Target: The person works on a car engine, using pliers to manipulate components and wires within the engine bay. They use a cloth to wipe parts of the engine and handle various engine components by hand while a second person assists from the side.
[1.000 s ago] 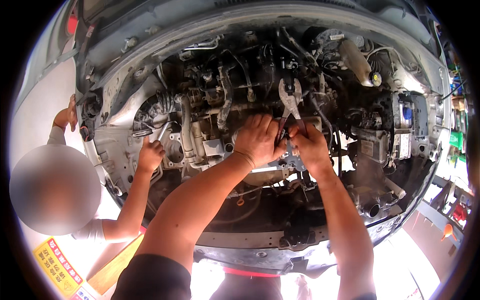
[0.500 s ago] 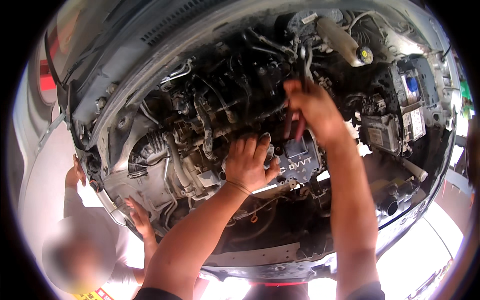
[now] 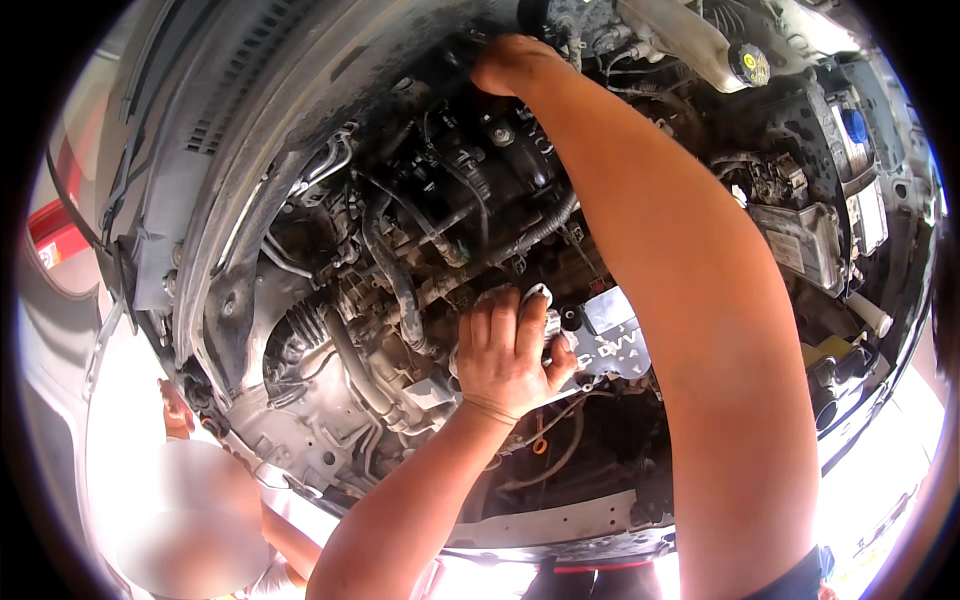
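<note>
My left hand (image 3: 503, 355) lies over the front part of the engine, its fingers curled over a crumpled pale cloth (image 3: 540, 297) that shows at the fingertips. Beside its thumb is the lettered engine cover (image 3: 612, 335), partly covered by my right forearm. My right hand (image 3: 515, 66) reaches to the back of the engine bay, below the windscreen cowl. Its fingers are curled, and what they hold is hidden in dark shadow. Hoses and the dark engine block (image 3: 500, 170) lie between the two hands.
At the right stand a battery (image 3: 858, 190) with a blue cap and a fluid reservoir (image 3: 690, 45) with a yellow-marked cap. A corrugated intake hose (image 3: 295, 345) is at the left. Another person (image 3: 195, 520) stands by the left fender, one hand (image 3: 175, 408) near its edge.
My right hand has moved from above the engine cover back and left to the cowl. The red-handled pliers it held no longer show. My left hand stays in place; the view has shifted slightly.
</note>
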A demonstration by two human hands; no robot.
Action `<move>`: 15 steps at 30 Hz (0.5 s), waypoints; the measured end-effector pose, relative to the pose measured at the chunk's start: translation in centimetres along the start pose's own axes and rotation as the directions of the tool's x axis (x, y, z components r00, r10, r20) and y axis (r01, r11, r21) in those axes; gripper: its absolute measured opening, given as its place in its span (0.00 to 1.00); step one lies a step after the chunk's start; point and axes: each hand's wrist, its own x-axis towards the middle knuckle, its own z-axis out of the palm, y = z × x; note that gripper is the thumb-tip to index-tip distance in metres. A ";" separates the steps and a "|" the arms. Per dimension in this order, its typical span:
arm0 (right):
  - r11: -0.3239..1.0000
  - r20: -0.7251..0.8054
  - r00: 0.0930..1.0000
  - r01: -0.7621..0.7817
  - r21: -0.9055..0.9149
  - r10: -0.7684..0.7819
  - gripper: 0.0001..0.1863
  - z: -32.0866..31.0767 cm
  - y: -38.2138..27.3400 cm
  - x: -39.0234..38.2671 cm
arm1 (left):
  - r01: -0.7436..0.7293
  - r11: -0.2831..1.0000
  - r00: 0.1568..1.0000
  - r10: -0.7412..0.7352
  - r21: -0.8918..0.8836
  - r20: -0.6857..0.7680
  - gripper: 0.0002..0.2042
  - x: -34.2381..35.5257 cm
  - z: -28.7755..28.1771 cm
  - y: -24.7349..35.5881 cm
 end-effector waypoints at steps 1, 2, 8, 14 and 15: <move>0.999 0.035 0.999 -0.003 -0.053 0.005 0.20 0.7 2.3 2.9 | -0.022 0.999 1.000 0.022 -0.024 -0.003 0.24 0.5 0.7 0.7; 0.999 0.048 0.999 0.017 -0.041 -0.015 0.20 1.2 2.2 3.7 | -0.021 1.000 1.000 0.021 -0.023 0.003 0.23 0.4 0.7 0.6; 0.970 0.081 0.995 0.074 -0.232 -0.056 0.17 0.8 1.2 5.0 | -0.019 1.000 1.000 0.019 0.001 -0.014 0.22 0.3 0.2 0.3; 0.906 0.162 0.977 0.189 -0.379 -0.136 0.19 1.3 2.0 6.7 | -0.027 1.000 0.999 0.027 0.008 -0.018 0.22 0.4 0.4 0.2; 0.886 0.221 0.964 0.231 -0.402 -0.150 0.21 1.4 2.0 6.9 | -0.024 1.000 1.000 0.024 0.007 -0.016 0.22 0.3 0.4 0.3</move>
